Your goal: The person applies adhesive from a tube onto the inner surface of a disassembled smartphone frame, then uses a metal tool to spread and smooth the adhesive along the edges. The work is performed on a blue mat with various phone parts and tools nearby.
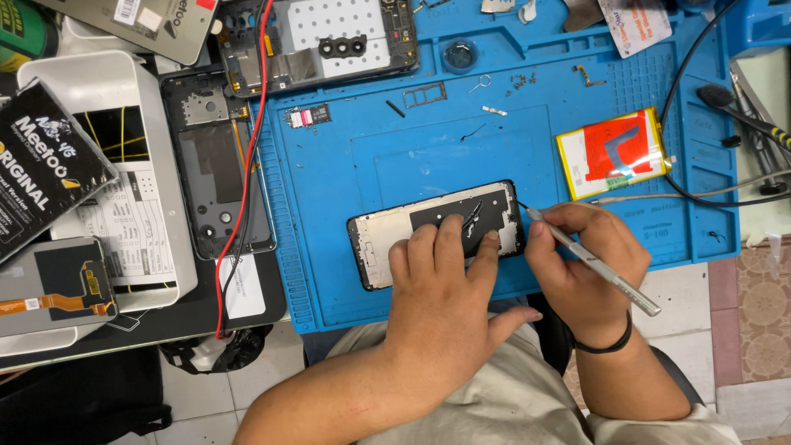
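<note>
Steel tweezers [592, 259] pinched in the right hand [587, 268], grip closed round the shaft between thumb and fingers, tips angled up-left and meeting the top right corner of the opened phone frame [437, 231]. Black band at that wrist. Left hand [445, 301] pressed flat on the frame, fingers spread across its lower half, holding it down rather than clasping it; grip open, nothing enclosed. Frame lying face down near the front edge of the blue silicone mat [362, 165], long side tilted slightly, pale metal shield to the left, black panel in the middle.

Further out on the mat: yellow and red battery pack [614, 152] to the upper right, well apart from the frame, a black cable [692, 194] curving past it. Small parts scattered toward the back: a card tray [425, 96], a pin tool with a ring [482, 81], loose screws [521, 81], a round lens-like dish [459, 56]. Second phone back with camera holes [329, 37] across the mat's top edge. Dark phone housing [218, 165] just left of the mat, red wire [247, 148] running down over it. White tray [140, 165] and black packaging [41, 165] further left on the bench, a screen with an orange flex [53, 288] below them. Tiled floor visible beneath the bench edge.
</note>
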